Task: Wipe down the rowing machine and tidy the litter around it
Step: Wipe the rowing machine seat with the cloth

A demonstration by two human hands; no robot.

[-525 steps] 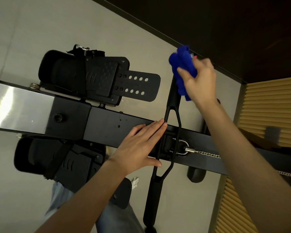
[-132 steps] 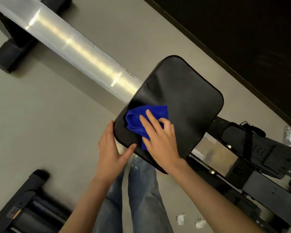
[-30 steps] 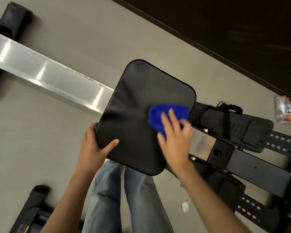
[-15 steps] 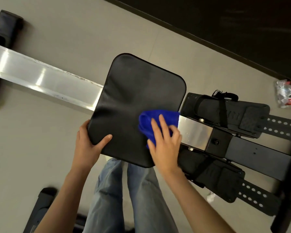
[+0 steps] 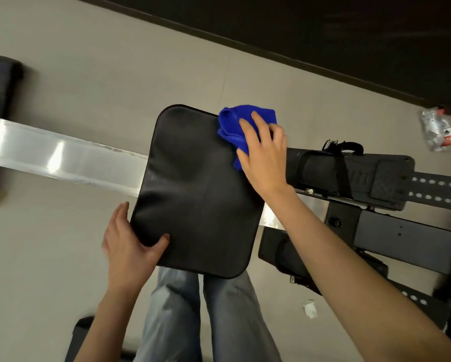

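The rowing machine's black padded seat [image 5: 195,189] sits on a shiny metal rail [image 5: 62,158] that runs left to right. My left hand [image 5: 130,244] grips the seat's near left corner, thumb on top. My right hand [image 5: 263,152] presses a bunched blue cloth [image 5: 235,124] with spread fingers onto the seat's far right corner. A crushed plastic bottle [image 5: 441,131] lies on the floor at the far right. A small crumpled white paper [image 5: 310,308] lies on the floor below my right forearm.
Black footrests with straps [image 5: 349,173] flank the black frame [image 5: 401,241] to the right of the seat. A dark wall base [image 5: 297,27] runs along the top. My jeans-clad legs [image 5: 206,322] stand under the seat. Other black equipment [image 5: 81,338] sits at the bottom left.
My right hand has slid the blue cloth from the seat's near right edge up to its far right corner. My left hand keeps its grip on the near left corner.
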